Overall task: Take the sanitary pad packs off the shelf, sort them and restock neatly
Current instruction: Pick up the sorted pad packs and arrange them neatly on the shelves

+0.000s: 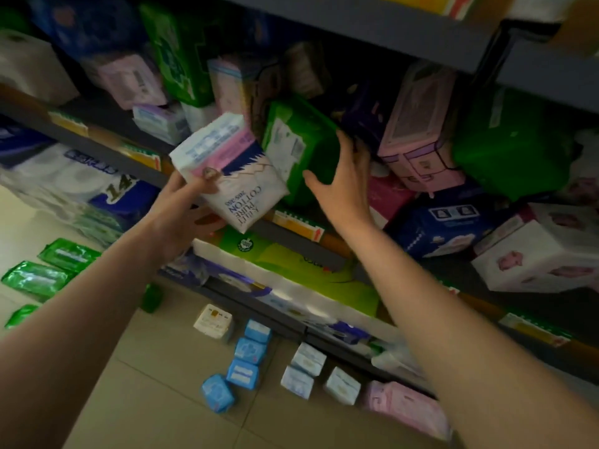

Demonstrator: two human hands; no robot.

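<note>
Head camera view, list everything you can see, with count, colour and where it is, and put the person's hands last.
white and pink pack: one, held in front of the shelf edge
green pack: one, on the middle shelf, under the right hand
pink packs: several, middle shelf, right of centre
dark blue pack: one, shelf front, right
white boxes with pink print: about two, far right
green floor packs: at least three, floor, left
light blue floor packs: four, in a line on the floor
white floor packs: about four, floor, centre
tissue rolls: pile, white and blue, left
left hand: grip closed on the white and pink pack
right hand: open, fingers on the green pack
</note>
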